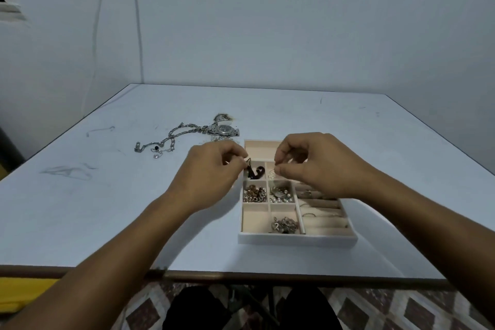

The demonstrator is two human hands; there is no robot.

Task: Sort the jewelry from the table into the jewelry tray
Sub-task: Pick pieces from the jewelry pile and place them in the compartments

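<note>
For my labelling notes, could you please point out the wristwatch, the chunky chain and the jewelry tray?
wristwatch (224,129): head view, dial.
chunky chain (171,135): head view, middle links.
jewelry tray (297,240): head view, near wall.

We look to be in a plain room of a home. A pale laminate table (321,120) fills the middle of the frame, and bare painted walls (294,21) rise behind it. A thin cable (137,21) hangs at upper left, and brown-and-cream patterned floor tiles (401,311) run along the bottom edge.
</note>
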